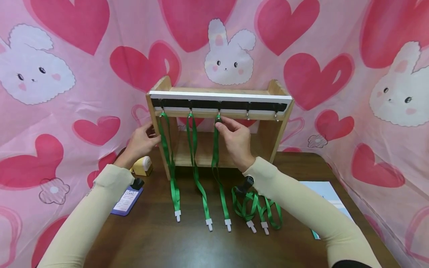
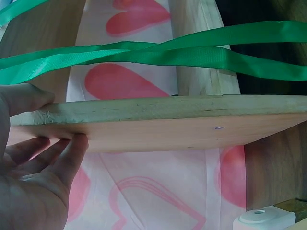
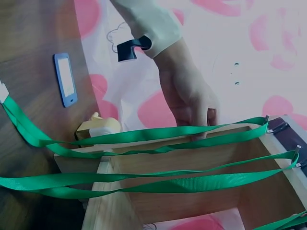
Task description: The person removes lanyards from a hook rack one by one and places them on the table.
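A wooden rack [image 1: 214, 163] stands on the table, with a row of metal hooks along its black-and-white front rail [image 1: 234, 104]. My left hand [image 1: 142, 143] grips the rack's left side panel [image 2: 158, 110], thumb on one face and fingers on the other. Two green lanyards, one on the left [image 1: 166, 149] and one beside it [image 1: 193, 149], hang from the first hooks. At the third hook, my right hand [image 1: 238, 139] pinches the top of another green lanyard [image 1: 215, 152], whose white clip [image 1: 228, 224] dangles below. The right wrist view does not show the right hand.
Two more green lanyards [image 1: 246, 212] lie loosely looped beneath my right forearm. A blue card holder [image 1: 125, 201] and a yellow-and-white object [image 1: 143, 166] are left of the rack. Right of my arm lies a pale sheet [image 1: 321, 190]. Heart-patterned cloth [image 1: 144, 67] hangs behind.
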Demonstrator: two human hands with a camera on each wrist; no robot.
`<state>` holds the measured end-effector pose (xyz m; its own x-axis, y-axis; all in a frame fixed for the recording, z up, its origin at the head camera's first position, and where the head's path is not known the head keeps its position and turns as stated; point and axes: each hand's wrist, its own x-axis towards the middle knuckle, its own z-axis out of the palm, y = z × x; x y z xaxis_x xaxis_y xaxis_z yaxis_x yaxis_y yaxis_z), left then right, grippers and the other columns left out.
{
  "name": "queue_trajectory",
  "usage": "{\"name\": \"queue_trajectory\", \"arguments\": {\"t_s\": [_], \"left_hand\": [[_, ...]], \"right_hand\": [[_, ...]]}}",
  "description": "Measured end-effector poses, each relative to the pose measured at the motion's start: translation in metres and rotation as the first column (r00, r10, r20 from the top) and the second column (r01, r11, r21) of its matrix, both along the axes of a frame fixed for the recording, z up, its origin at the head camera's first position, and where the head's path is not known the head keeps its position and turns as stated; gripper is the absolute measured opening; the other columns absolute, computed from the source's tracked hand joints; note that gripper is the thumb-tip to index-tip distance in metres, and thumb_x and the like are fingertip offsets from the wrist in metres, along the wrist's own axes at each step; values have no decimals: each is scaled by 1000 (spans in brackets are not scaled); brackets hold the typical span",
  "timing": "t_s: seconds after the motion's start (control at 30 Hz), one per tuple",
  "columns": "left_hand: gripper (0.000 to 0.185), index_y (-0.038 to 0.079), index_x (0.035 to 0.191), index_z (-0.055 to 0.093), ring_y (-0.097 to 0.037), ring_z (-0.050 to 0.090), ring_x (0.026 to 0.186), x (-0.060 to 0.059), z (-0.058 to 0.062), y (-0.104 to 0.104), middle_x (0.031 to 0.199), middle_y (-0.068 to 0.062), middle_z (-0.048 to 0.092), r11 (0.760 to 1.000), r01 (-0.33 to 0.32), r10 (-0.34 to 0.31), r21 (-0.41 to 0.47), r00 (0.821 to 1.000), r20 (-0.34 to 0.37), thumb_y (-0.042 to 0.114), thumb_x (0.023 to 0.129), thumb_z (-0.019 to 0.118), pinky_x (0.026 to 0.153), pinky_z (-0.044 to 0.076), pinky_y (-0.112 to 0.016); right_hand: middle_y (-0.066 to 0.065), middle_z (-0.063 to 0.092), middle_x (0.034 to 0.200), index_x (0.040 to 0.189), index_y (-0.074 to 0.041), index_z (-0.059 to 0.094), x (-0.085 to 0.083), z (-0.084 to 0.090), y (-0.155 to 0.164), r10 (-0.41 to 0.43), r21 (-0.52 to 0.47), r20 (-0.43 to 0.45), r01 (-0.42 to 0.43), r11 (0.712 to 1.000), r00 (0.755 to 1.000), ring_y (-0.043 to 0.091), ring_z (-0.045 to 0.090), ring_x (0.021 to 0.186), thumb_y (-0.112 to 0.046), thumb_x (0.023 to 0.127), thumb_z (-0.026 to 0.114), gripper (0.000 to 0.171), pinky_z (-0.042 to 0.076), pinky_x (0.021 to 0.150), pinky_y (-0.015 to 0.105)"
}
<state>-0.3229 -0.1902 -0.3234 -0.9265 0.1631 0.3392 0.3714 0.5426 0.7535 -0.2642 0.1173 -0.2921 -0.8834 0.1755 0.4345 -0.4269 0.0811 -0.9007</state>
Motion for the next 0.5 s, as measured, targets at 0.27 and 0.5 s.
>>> {"name": "queue_trajectory", "arguments": {"t_s": [0.27, 0.5], "left_hand": [[53, 5, 144, 52, -40, 63, 126, 0, 1, 0, 132, -27, 64, 1000, -6, 6, 1, 1000, -15, 14, 93, 66, 103, 53, -52], [53, 4, 144, 52, -41, 62, 126, 0, 1, -1, 133, -28, 64, 1000, -10, 10, 3, 1000, -11, 10, 92, 64, 103, 54, -52]], "right_hand": [[10, 79, 107, 114, -7, 76, -1, 3, -7, 60, -15, 43, -60, 998, 997, 8, 73, 92, -24, 89, 79, 31, 62, 91, 29], [19, 77, 103, 106, -5, 76, -7, 6, -12, 100, -117, 62, -92, 989, 993, 20, 77, 90, -21, 91, 76, 23, 62, 92, 32]]}}
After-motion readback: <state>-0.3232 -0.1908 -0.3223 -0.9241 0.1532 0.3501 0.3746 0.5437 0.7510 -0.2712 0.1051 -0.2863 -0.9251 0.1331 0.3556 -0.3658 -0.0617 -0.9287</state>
